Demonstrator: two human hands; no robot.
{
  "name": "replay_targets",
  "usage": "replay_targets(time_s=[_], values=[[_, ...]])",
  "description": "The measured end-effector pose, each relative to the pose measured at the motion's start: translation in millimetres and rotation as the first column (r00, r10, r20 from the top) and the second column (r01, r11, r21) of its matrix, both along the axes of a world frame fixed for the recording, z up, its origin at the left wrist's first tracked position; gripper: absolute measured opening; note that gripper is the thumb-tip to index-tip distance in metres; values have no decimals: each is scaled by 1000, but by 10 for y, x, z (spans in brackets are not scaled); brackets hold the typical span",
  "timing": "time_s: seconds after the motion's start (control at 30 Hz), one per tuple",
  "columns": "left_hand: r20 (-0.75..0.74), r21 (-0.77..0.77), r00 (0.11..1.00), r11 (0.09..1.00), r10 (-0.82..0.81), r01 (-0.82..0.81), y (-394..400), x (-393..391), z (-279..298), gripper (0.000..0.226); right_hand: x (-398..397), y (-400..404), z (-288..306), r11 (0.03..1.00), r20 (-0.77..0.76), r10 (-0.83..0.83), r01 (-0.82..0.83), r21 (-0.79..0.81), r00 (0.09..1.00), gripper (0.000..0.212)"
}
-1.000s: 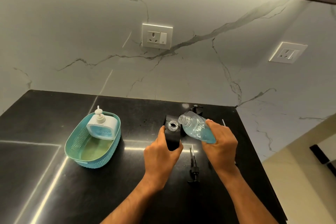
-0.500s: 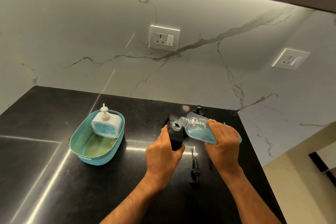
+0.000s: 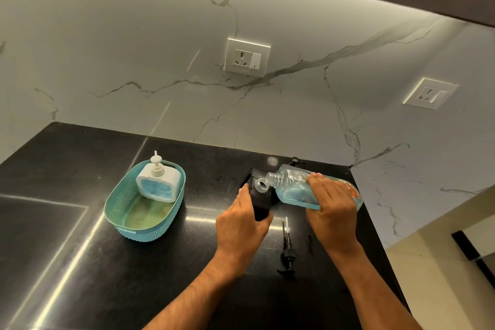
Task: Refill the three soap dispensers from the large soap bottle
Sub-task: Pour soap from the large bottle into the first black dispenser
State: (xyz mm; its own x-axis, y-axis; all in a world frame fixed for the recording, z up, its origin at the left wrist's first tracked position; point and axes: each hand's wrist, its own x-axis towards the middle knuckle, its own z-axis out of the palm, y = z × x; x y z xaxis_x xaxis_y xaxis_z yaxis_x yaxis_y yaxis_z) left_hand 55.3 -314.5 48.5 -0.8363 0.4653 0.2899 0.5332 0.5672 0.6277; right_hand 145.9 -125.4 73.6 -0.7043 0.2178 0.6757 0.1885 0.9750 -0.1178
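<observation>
The left hand (image 3: 241,225) wraps closed around the black dispenser (image 3: 258,195) at the counter's centre. The right hand (image 3: 330,206), at 3 o'clock of it, grips the large soap bottle (image 3: 294,187) tipped nearly flat, mouth just over the dispenser's opening. The opening looks narrow, so a fast tilt could likely send blue soap down the side onto the counter (image 3: 80,249)

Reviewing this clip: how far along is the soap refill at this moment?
Done: the black dispenser is open, and a pump lies on the counter.
In hand: the left hand steadies it; the right hand tips the soap bottle, its mouth at the opening. No stream is visible.
Left: the white dispenser in the teal basket is capped. A third sits partly hidden behind the bottle.
</observation>
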Motion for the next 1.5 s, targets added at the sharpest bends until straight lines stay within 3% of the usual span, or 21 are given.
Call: replay_targets(time_s=[1.5], values=[[-6,-1,1000,1000,-11,11,39,-67,-59,79,-66,94,59,997,3,6,-7,71,1000,64]])
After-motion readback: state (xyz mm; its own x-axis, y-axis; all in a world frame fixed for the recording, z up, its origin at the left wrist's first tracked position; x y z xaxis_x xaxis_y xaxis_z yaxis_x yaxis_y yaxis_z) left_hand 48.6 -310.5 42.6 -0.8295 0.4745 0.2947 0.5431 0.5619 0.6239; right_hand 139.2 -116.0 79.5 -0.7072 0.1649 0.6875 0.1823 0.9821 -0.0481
